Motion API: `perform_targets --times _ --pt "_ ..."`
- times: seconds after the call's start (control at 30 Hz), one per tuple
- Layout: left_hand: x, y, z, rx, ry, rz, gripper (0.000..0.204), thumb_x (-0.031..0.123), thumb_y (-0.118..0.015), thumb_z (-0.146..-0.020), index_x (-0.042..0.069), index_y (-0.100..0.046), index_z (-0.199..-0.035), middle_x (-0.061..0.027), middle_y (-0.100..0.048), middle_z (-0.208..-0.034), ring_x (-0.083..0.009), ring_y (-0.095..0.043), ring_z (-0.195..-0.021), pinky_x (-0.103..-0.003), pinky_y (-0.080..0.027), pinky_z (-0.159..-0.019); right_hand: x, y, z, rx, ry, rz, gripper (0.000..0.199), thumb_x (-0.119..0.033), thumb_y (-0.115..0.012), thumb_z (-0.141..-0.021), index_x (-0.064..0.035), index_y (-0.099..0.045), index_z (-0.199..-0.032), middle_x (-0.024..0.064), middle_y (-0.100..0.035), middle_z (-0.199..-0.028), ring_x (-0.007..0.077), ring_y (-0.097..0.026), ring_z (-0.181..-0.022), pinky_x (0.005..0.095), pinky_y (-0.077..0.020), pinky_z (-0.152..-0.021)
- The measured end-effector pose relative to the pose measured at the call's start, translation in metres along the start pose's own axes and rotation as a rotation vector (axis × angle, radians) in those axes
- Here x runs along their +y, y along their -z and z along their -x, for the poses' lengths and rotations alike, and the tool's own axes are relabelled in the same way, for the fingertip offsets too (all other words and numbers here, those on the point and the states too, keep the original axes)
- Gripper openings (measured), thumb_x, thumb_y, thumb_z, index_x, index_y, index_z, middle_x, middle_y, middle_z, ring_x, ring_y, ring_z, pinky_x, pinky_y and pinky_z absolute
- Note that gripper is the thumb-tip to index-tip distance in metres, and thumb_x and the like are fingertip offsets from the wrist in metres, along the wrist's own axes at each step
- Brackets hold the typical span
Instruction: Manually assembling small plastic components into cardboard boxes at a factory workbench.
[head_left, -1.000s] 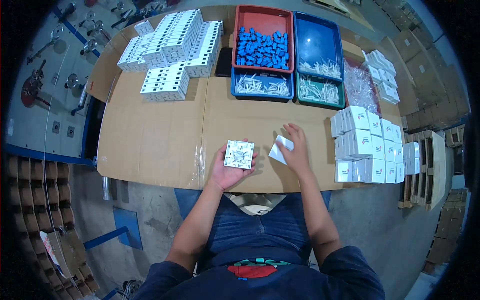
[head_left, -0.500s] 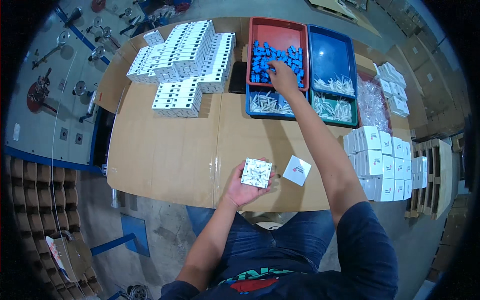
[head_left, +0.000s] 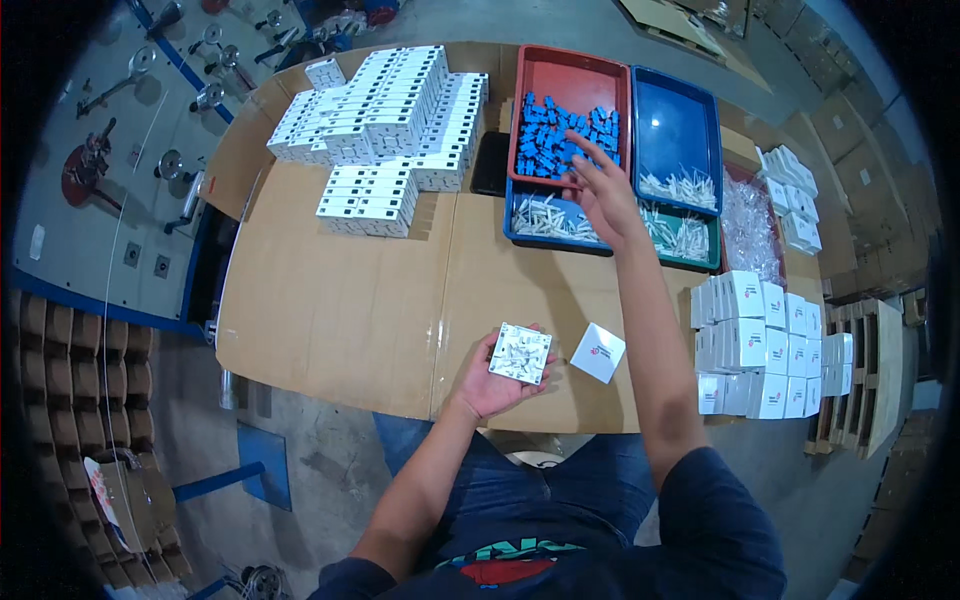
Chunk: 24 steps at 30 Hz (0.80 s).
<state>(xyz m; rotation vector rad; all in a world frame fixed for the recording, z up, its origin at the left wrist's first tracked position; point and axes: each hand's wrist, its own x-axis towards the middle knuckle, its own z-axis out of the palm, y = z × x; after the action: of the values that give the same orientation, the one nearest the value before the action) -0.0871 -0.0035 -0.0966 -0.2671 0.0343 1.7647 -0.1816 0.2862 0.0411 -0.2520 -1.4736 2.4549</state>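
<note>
On the upturned palm of my left hand [head_left: 480, 390] rests a white square plastic housing [head_left: 520, 353], its open face up, with small white pieces inside. My fingers curl around its edges. My right hand [head_left: 605, 200] hovers over the near right corner of a red tray [head_left: 572, 66], fingers apart; I make out nothing between them. Small blue plastic parts [head_left: 545, 140] lie heaped in that tray. Just right of the housing, a white square cover [head_left: 598, 353] with a small printed mark lies on the cardboard tabletop [head_left: 330, 290].
Blue trays [head_left: 677, 120] and a green tray [head_left: 712, 262] hold white plugs and slim pieces. Stacked white housings [head_left: 385, 110] stand at the far left, and white boxes [head_left: 770, 350] at the right. Clear plastic bags [head_left: 750, 230] fill another tray. A dark flat object [head_left: 490, 163] lies beside the red tray.
My right hand has drawn back from the blue parts toward the tray's near right corner, and its fingers have spread. My left hand still holds the housing. The whole view has shifted slightly.
</note>
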Motion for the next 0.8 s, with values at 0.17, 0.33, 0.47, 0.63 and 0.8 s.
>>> perform_targets --times 0.17,0.33,0.47,0.63,0.8 --pt "0.002 0.0 -0.005 -0.024 0.011 -0.009 0.063 0.051 -0.043 -0.101 0.015 -0.046 -0.153 -0.0255 -0.056 -0.142 -0.0432 -0.059 -0.12 -0.055 -0.049 -0.101 -0.022 -0.017 0.091 -0.122 0.033 -0.214 0.045 -0.01 -0.058 -0.104 -0.0062 -0.049 -0.148 0.0069 -0.065 -0.112 0.0148 -0.064 -0.093 0.0263 -0.0528 -0.074" --pt "0.0 0.003 -0.004 -0.058 0.017 -0.007 0.061 0.052 -0.041 -0.101 0.015 -0.049 -0.15 -0.0273 -0.055 -0.142 -0.044 -0.059 -0.119 -0.056 -0.05 -0.101 -0.03 -0.024 0.148 -0.123 0.066 -0.303 0.045 -0.007 -0.056 -0.104 -0.0019 -0.047 -0.148 0.0112 -0.068 -0.114 0.018 -0.069 -0.099 0.0277 -0.0581 -0.084" --pt "-0.003 0.001 0.001 -0.091 -0.012 -0.076 0.06 0.051 -0.037 -0.103 0.016 -0.047 -0.152 -0.0278 -0.055 -0.141 -0.0447 -0.059 -0.118 -0.055 -0.05 -0.101 -0.023 -0.021 0.178 -0.097 0.076 -0.292 0.045 -0.003 -0.057 -0.103 -0.0013 -0.048 -0.147 0.0128 -0.068 -0.117 0.0197 -0.07 -0.105 0.0273 -0.0584 -0.09" --pt "-0.025 -0.011 0.004 -0.071 -0.103 -0.287 0.061 0.055 -0.034 -0.108 0.018 -0.036 -0.158 -0.0286 -0.051 -0.147 -0.0447 -0.059 -0.125 -0.058 -0.048 -0.105 -0.01 -0.014 0.223 0.055 0.046 -0.145 0.043 -0.002 -0.058 -0.102 -0.0004 -0.051 -0.145 0.0168 -0.066 -0.124 0.0242 -0.069 -0.11 0.0309 -0.0576 -0.095" --pt "-0.068 -0.058 0.021 -0.114 -0.1 -0.35 0.065 0.056 -0.035 -0.107 0.02 -0.028 -0.162 -0.0307 -0.047 -0.149 -0.0474 -0.053 -0.132 -0.06 -0.045 -0.108 -0.006 -0.001 0.26 0.067 0.006 -0.168 0.04 -0.006 -0.06 -0.101 0.0023 -0.054 -0.14 0.0167 -0.066 -0.122 0.0251 -0.07 -0.109 0.0338 -0.0573 -0.096"
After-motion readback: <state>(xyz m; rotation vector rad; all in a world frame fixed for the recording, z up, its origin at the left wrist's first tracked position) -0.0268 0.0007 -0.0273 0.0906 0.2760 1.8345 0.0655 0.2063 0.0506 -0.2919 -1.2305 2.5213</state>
